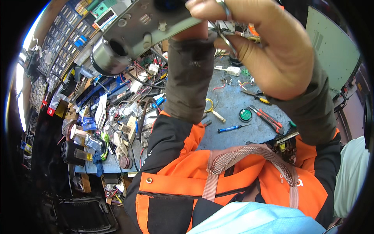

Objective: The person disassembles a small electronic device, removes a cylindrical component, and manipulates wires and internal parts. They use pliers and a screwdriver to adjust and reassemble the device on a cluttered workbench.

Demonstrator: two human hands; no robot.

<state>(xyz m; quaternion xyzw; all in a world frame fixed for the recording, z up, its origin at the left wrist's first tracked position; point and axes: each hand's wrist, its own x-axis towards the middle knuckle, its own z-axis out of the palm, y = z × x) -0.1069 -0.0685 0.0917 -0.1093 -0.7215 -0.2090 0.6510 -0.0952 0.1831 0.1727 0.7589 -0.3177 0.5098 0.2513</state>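
Observation:
A silver metal bracket (156,24) with holes and a cylindrical housing (109,56) is raised close to the camera at the top. My left hand (190,31) is behind it; only skin near the wrist shows, its fingers hidden. My right hand (274,50) is at the upper right, fingers curled, index fingertip at the bracket's edge and thumb against a thin silver metal tool (225,38) whose exact kind I cannot make out.
A cluttered blue bench (230,111) holds red-handled pliers (269,117), a blue screwdriver (230,128), a round green board (245,114), cables and tools (128,128). Parts bins (68,29) line the left wall. A pale metal panel (331,46) stands at right.

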